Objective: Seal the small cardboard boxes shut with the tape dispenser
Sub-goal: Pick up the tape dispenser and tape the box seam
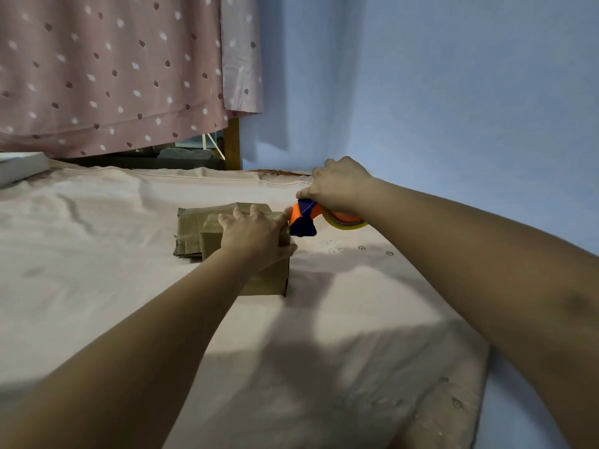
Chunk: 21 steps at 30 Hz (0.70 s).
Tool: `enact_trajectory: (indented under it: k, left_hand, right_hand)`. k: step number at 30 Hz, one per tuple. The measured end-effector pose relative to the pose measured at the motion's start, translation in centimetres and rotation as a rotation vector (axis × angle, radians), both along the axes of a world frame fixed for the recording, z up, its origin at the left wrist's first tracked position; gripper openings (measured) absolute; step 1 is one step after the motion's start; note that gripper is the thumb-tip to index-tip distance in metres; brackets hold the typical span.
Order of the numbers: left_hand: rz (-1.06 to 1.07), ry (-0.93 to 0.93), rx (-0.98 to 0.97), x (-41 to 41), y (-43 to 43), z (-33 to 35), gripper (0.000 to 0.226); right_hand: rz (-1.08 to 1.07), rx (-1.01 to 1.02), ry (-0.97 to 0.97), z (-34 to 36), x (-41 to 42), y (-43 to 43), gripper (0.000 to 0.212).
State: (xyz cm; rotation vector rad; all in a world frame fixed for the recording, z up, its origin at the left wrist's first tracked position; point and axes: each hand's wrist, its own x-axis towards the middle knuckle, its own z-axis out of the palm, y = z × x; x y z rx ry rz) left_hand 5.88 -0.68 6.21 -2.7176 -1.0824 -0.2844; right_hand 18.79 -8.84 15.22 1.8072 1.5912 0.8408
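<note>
Surface: you are working on a bed sheet (129, 286) in pale pinkish beige, wrinkled, with small embroidered flowers near its right edge. Your arms throw broad shadows across the near part of it.

Box: the small cardboard box (272, 277) stands on the sheet about mid-frame, its top closed under your palm.

Flat cardboard: more brown cardboard (191, 222) lies flat just behind and to the left of the box, touching it. Whether it is one piece or several, you cannot tell from here.

Left hand: your left hand (256, 238) lies spread flat on the box top, fingers open and pressing down, thumb over the right edge. It grips nothing; it only pins the box.

Right hand: your right hand (340, 189) is closed from above around the tape dispenser (311, 218), fingers wrapped over its top.

Dispenser: orange and dark blue, with a yellowish tape roll on its far right side. Its blue front end sits at the box's upper right corner, right beside your left thumb; actual contact with the cardboard is too blurred to tell.

Room: a plain blue wall (453, 92) fills the right and back. A dusty pink curtain (113, 69) with light and dark spots hangs at upper left, above a dark gap with a wooden post (232, 144).

Far left: a white flat object (19, 166) rests at the sheet's edge.
</note>
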Motion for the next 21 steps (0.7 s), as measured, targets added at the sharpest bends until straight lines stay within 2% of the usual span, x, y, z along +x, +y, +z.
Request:
enact_trajectory:
  k: [5, 8, 15, 21]
  left_hand:
    - [-0.040, 0.022, 0.042, -0.1, 0.0, 0.0, 0.071]
    - [-0.068, 0.050, 0.042, -0.1, -0.1, -0.1, 0.063]
    - [-0.050, 0.067, -0.118, 0.2, -0.3, 1.0, 0.059]
    - [-0.044, 0.078, -0.139, -0.1, -0.8, 0.8, 0.049]
  right_hand:
    - [0.015, -0.042, -0.066, 0.2, -0.6, 0.6, 0.036]
    - [-0.007, -0.059, -0.086, -2.5, -1.2, 1.7, 0.029]
    - [-0.058, -0.097, -0.077, -3.1, -0.8, 2.6, 0.028]
    - [-0.161, -0.108, -0.091, -3.1, 0.9, 3.4, 0.031]
